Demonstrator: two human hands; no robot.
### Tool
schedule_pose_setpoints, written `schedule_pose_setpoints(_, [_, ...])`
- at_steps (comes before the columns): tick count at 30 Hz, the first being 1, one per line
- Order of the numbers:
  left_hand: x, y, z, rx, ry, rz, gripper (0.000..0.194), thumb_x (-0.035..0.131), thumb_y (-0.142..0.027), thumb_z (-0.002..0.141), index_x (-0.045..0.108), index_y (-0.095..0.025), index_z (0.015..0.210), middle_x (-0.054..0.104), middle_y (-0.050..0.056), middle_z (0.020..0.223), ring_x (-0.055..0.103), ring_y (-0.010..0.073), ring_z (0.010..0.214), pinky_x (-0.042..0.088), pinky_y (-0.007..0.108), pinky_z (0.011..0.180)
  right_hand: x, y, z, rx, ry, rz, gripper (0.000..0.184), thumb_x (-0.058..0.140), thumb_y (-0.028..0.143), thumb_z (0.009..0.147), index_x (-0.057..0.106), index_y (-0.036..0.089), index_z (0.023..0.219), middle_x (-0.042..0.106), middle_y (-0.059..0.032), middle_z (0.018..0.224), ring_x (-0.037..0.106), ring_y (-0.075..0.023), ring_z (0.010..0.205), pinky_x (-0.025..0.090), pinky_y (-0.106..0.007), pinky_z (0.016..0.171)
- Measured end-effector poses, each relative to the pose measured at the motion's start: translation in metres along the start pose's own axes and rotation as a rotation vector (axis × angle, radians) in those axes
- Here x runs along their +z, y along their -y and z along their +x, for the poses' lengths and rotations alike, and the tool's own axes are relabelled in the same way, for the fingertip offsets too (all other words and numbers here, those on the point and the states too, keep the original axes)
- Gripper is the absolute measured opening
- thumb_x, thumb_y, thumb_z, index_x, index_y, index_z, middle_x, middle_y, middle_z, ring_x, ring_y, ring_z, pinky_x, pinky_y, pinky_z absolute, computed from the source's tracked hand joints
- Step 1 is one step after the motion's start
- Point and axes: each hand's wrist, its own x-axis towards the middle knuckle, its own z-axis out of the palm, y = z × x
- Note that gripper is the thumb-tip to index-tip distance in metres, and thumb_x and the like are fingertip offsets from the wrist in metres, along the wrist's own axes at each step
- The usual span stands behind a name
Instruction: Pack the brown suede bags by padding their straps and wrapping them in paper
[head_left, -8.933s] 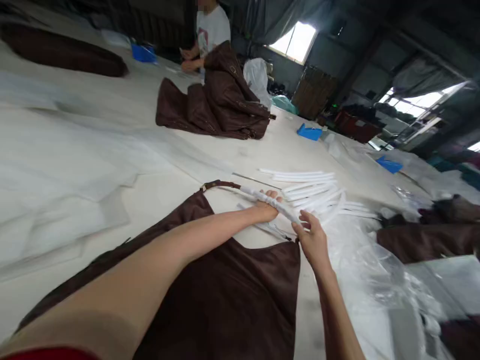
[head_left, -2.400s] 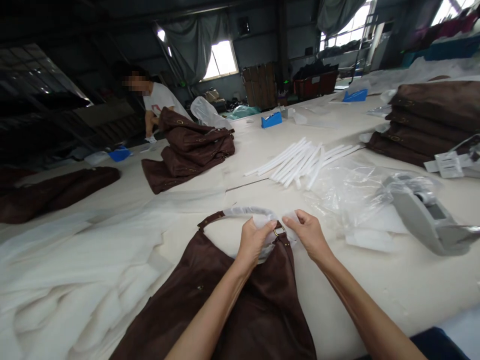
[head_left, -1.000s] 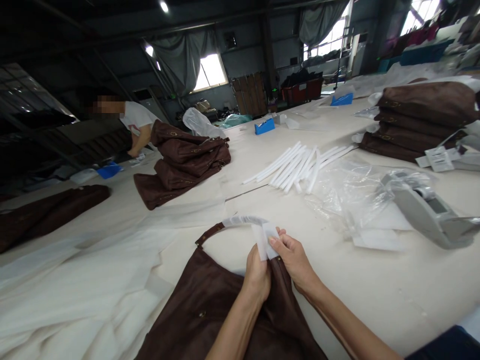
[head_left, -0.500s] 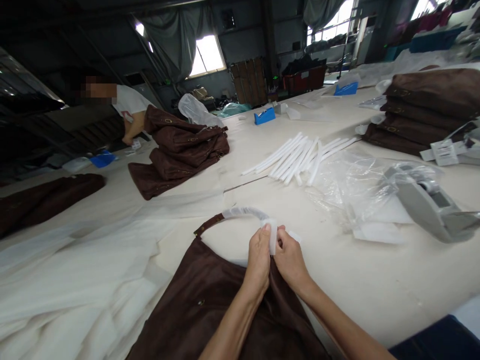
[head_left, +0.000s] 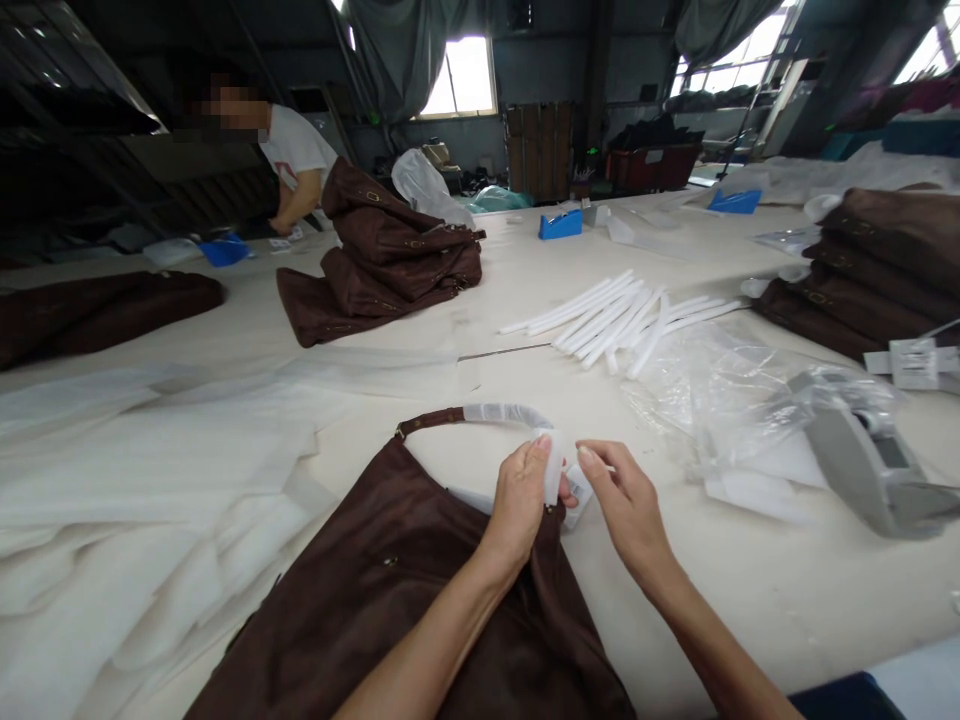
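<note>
A dark brown handbag (head_left: pixel 337 600) lies in front of me, its strap (head_left: pixel 435 418) arching up behind it. Clear wrapping (head_left: pixel 502 412) covers the middle of the strap. My left hand (head_left: pixel 519 495) is closed around the strap's right end, thumb pressing a strip of white wrapping sheet (head_left: pixel 553 468) against it. Just right of it, my right hand (head_left: pixel 626 500) is apart from the strap, fingers loosely bent and nothing visible in them. A white tag (head_left: pixel 577 492) hangs between the two hands beside the bag.
White foam rods (head_left: pixel 611 320) lie in a pile ahead. To the right are clear plastic bags (head_left: pixel 709 400), a grey tape dispenser (head_left: pixel 862 450) and stacked brown bags (head_left: pixel 885 260). White sheets (head_left: pixel 150 500) spread at left. A co-worker (head_left: pixel 300 150) stands beyond another bag pile (head_left: pixel 397 250).
My right hand has let go of the strap's right end and moved right, its fingers opening. My left hand keeps its hold. The whole view has tilted and shifted slightly.
</note>
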Motion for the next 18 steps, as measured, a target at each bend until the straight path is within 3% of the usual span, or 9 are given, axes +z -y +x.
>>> schedule_pose_setpoints(3, [0.002, 0.001, -0.001, 0.056, 0.038, 0.085, 0.048, 0.041, -0.060, 0.093, 0.055, -0.018, 0.076, 0.053, -0.002, 0.049, 0.055, 0.0142, 0.044, 0.042, 0.023, 0.047, 0.014, 0.003, 0.024, 0.245, 0.334, 0.293, 0.044, 0.061, 0.060, 0.084, 0.065, 0.016, 0.087, 0.058, 0.0012, 0.055, 0.052, -0.0134, 0.049, 0.043, -0.024, 0.046])
schedule_pose_setpoints(5, [0.002, 0.002, -0.002, 0.088, 0.044, 0.119, 0.046, 0.038, -0.058, 0.095, 0.053, -0.019, 0.076, 0.051, -0.003, 0.048, 0.054, 0.0143, 0.044, 0.042, 0.023, 0.047, 0.023, 0.005, 0.031, 0.382, 0.417, 0.445, 0.048, 0.066, 0.064, 0.078, 0.062, 0.016, 0.080, 0.049, 0.0052, 0.043, 0.040, -0.0095, 0.035, 0.030, -0.021, 0.034])
schedule_pose_setpoints(8, [0.003, 0.003, -0.002, 0.111, 0.058, 0.145, 0.043, 0.039, -0.056, 0.095, 0.051, -0.020, 0.076, 0.051, -0.004, 0.048, 0.054, 0.0149, 0.044, 0.044, 0.024, 0.048, 0.026, 0.009, 0.030, 0.462, 0.362, 0.577, 0.050, 0.071, 0.064, 0.071, 0.061, 0.016, 0.075, 0.048, 0.0051, 0.044, 0.038, -0.0074, 0.034, 0.026, -0.018, 0.031])
schedule_pose_setpoints(15, [0.011, 0.003, -0.004, 0.106, 0.110, 0.190, 0.042, 0.041, -0.055, 0.092, 0.055, -0.019, 0.075, 0.055, -0.002, 0.049, 0.053, 0.0160, 0.042, 0.042, 0.025, 0.044, 0.014, 0.008, 0.021, 0.441, 0.291, 0.597, 0.048, 0.080, 0.058, 0.063, 0.061, 0.014, 0.065, 0.049, 0.0033, 0.041, 0.041, -0.0077, 0.034, 0.030, -0.019, 0.030])
schedule_pose_setpoints(18, [0.013, -0.002, -0.008, 0.070, 0.091, 0.235, 0.048, 0.041, -0.061, 0.090, 0.055, -0.020, 0.070, 0.055, -0.001, 0.048, 0.052, 0.0171, 0.043, 0.043, 0.027, 0.046, 0.015, 0.003, 0.019, 0.466, 0.236, 0.714, 0.051, 0.079, 0.062, 0.062, 0.062, 0.014, 0.069, 0.052, 0.0032, 0.041, 0.041, -0.0080, 0.032, 0.028, -0.019, 0.028])
